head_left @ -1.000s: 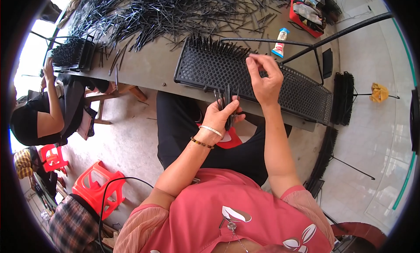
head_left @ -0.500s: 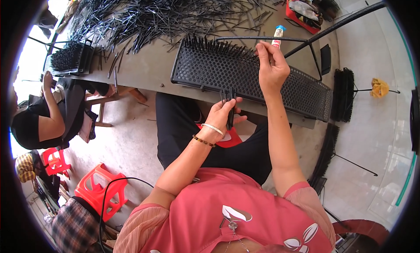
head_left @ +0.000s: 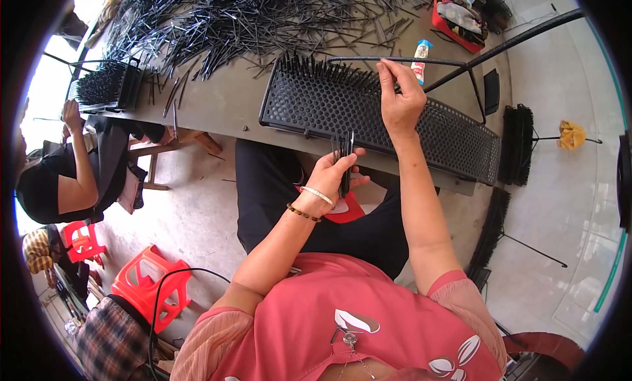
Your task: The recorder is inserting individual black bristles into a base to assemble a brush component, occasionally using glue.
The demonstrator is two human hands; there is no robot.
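A long black perforated plate [head_left: 329, 108] lies at a slant along the table's near edge, its surface full of round holes. Thin black bristle strips [head_left: 313, 70] stand up in rows along its far left part. Below the plate's near edge, my left hand [head_left: 327, 177] is closed round a bundle of black strips [head_left: 343, 150] that point upward. My right hand [head_left: 403, 108] is over the plate's far edge, beside the right end of the standing strips. Its thumb and fingertips are drawn together, and whatever is between them is too small to make out.
A large heap of loose black strips [head_left: 224, 25] covers the table's far side. A black metal bar frame [head_left: 507, 48] reaches over the plate at right, near a small tube-shaped packet [head_left: 420, 55] and a red bin [head_left: 454, 28]. Another person [head_left: 72, 177] works at left.
My right hand has shifted slightly left and toward the far side over the plate. My left hand keeps its hold on the bundle, nearly still.
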